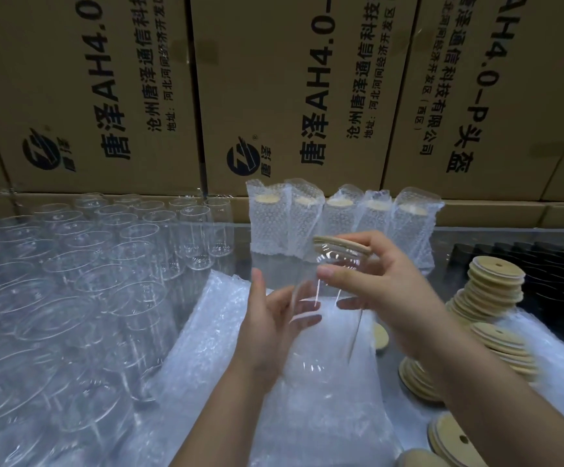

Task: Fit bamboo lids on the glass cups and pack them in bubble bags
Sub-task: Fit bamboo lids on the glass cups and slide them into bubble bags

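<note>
Head view: the clear glass cup (317,298) is held near upright, mouth up, over flat clear bubble bags (213,332). The left hand (270,328) grips its side. The right hand (385,284), directly above, pinches the round bamboo lid (324,240) onto the rim.

Stacked printed cardboard boxes (273,96) wall the back

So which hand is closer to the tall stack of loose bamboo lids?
Right. The right hand grips the cup on the side toward the stack; the left hand holds its far side.
</note>
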